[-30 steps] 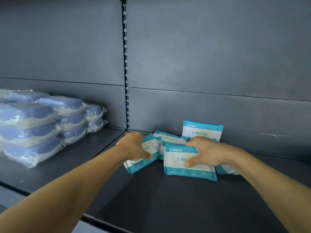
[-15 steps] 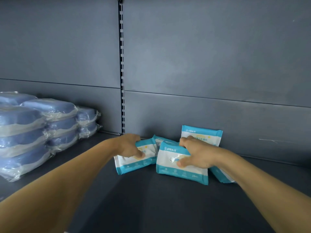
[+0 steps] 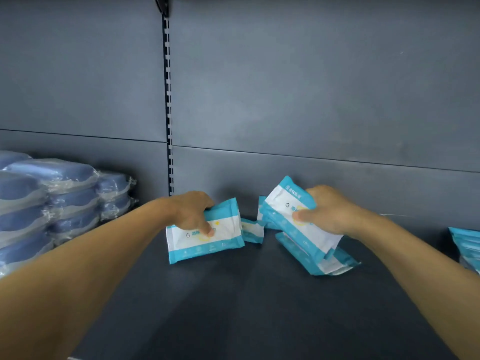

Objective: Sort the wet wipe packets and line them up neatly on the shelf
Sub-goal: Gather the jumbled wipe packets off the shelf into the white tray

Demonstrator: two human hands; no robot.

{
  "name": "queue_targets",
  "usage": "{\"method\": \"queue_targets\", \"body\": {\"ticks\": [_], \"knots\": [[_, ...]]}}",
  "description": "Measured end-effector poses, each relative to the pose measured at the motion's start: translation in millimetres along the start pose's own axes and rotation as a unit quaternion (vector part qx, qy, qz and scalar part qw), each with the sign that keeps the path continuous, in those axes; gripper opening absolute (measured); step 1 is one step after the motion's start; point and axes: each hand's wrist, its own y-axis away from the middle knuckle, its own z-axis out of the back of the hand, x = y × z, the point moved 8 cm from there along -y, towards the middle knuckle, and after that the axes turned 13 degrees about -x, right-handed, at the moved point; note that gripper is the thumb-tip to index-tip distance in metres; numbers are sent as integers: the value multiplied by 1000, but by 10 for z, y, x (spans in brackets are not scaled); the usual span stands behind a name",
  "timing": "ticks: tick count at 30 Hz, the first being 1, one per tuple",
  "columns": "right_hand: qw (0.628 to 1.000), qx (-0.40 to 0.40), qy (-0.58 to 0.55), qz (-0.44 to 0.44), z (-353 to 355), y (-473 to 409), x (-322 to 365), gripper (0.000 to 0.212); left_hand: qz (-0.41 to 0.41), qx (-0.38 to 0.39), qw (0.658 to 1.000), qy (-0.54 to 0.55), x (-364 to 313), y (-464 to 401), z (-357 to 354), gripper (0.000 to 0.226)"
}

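Note:
Teal-and-white wet wipe packets lie on a dark grey shelf point(image 3: 233, 307). My left hand point(image 3: 192, 213) grips one packet point(image 3: 223, 242) by its upper edge, the thumb pressed on its face. My right hand point(image 3: 327, 211) clasps another packet point(image 3: 283, 201), tilted with its top leaning left, held above a small heap of packets point(image 3: 324, 263). A small packet point(image 3: 252, 231) stands between the two hands near the back wall. Part of another packet point(image 3: 467, 245) shows at the right edge.
Stacks of blue items wrapped in clear plastic point(image 3: 52, 203) fill the shelf's left side. A slotted upright rail point(image 3: 168, 105) runs down the back panel. Bare shelf stretches in front of the packets toward me.
The hands have pulled apart: the left one drew its packet to the left, the right one lifted and tilted its packet to the right. The view shifted and a packet appeared at the right edge.

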Motion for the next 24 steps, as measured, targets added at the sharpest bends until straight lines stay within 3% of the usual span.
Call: {"method": "queue_targets", "body": {"ticks": [4,9,14,20,24], "knots": [[998,-7,-52,-37,78,0,-351,16,-18,47,999,-16,-281,-280,-185,22],[994,36,-89,-59,4,108,-604,9,31,90,995,22,-358,-534,-469,40],[992,54,-94,-71,39,175,-691,17,61,126,988,65,-360,-571,-560,37],[971,122,-153,-139,-180,244,-664,23,51,111,991,57,-385,-479,-525,41],[980,136,-64,-130,-365,246,-523,18,9,48,999,21,-413,-382,-395,27]]}}
